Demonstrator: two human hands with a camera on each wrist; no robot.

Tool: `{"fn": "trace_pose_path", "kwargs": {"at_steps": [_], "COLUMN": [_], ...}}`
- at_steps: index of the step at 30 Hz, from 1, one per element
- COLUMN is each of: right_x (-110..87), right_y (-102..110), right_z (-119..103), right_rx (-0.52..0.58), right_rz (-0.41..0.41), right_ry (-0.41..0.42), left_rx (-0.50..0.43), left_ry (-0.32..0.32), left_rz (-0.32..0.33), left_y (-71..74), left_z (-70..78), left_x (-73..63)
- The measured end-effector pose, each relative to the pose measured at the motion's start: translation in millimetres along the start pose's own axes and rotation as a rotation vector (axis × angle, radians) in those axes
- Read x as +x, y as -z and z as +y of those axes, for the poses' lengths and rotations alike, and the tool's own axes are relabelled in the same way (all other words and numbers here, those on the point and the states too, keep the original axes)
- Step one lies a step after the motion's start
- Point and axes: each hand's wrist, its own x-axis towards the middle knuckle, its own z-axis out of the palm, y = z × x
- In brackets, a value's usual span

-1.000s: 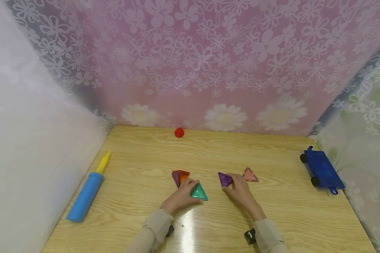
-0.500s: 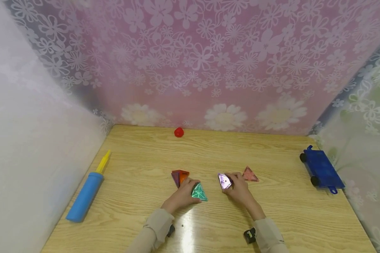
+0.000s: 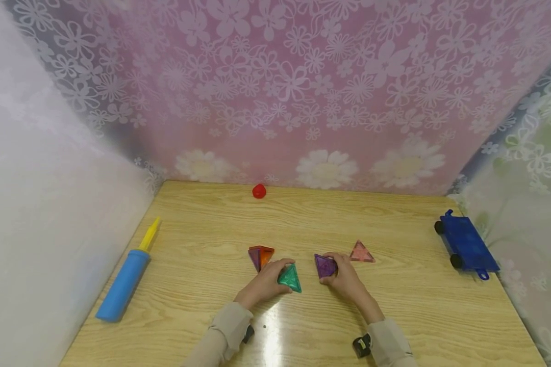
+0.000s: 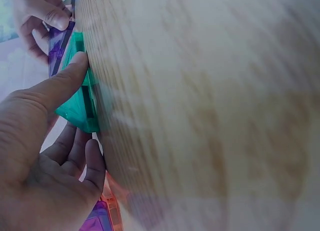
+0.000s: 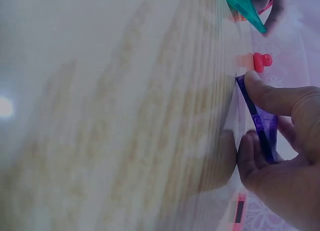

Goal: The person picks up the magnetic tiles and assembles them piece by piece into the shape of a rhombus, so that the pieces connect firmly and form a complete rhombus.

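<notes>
My left hand [image 3: 264, 285] pinches a translucent green triangular magnetic tile piece [image 3: 290, 279] between thumb and fingers, low over the table; in the left wrist view its green edge [image 4: 89, 98] is at or just above the tabletop. To the right, my right hand [image 3: 349, 282] pinches a purple triangular magnetic tile [image 3: 325, 266], tilted in the right wrist view, by its edges. A gap separates the green and purple pieces. Just beyond the left hand stands a joined group of orange, red and purple tiles [image 3: 263, 255], partly hidden by that hand. Behind the right hand lies a pink triangular tile [image 3: 361, 253].
At the table's left side lies a blue hand pump [image 3: 125, 285] with a yellow nozzle. A blue wheeled toy car base [image 3: 470, 245] sits by the right edge. Near the back wall is a small red object [image 3: 259, 191]. Flowered cloth walls border the wooden table [image 3: 202, 219].
The purple tile has tilted in my right hand, flashing bright half a second ago and dark again now. The green piece has turned slightly. Both hands stay nearly in place.
</notes>
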Motion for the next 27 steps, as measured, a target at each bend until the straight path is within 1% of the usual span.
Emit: {"fn": "trace_pose_path", "kwargs": {"at_steps": [6, 11, 15, 17, 22, 27], "right_x": [-3.0, -6.2, -8.6, -10.0, -12.1, -13.3], "right_y": [-2, -6, -10, -13, -20, -26], "right_z": [1, -1, -2, -4, -11, -19], "right_rx": [0.052, 0.151, 0.219, 0.265, 0.392, 0.419], "right_rz": [0.008, 0.015, 0.037, 0.041, 0.026, 0.003], "right_ry": [-0.006, -0.021, -0.014, -0.025, -0.068, -0.076], "left_rx": [0.014, 0.017, 0.004, 0.002, -0.001, -0.032], "left_ry": [-0.012, -0.015, 0.000, 0.006, -0.002, -0.005], "left_rz": [0.005, 0.019, 0.024, 0.025, 0.032, 0.037], "left_y": [-1.1, -3.0, -3.7, -3.9, -4.2, -4.6], "left_z": [-1.0, -2.5, -3.2, -3.1, -1.8, -1.2], "left_x": [1.6, 3.3, 4.4, 5.2, 6.9, 7.0]}}
